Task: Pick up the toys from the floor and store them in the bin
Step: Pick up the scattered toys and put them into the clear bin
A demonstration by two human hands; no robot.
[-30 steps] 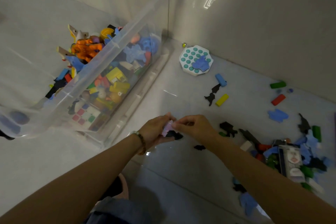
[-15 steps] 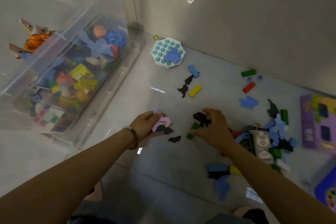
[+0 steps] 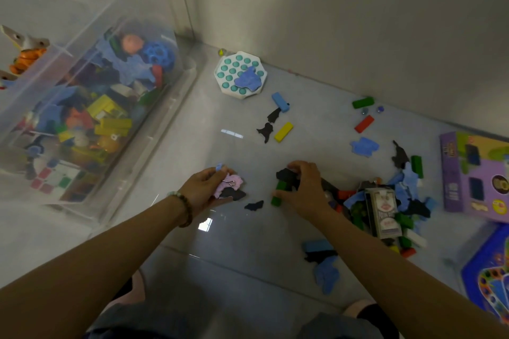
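Left hand [image 3: 205, 190]: fingers curled around pink piece [image 3: 230, 186] and black piece [image 3: 234, 194]. Right hand [image 3: 303, 187]: fingers closed over black piece and green block [image 3: 278, 192] on floor [image 3: 234, 242]. Loose toys [image 3: 385, 201] scattered right. Clear bin [image 3: 91, 107], part-filled, far left.

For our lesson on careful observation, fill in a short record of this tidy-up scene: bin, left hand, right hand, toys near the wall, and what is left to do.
bin: clear bin, already holding many toys
left hand: left hand holds pink and black pieces
right hand: right hand closing on a black piece and a green block on the floor
near wall: bubble toy, blue block, yellow block
left to do: many toys remain on the floor
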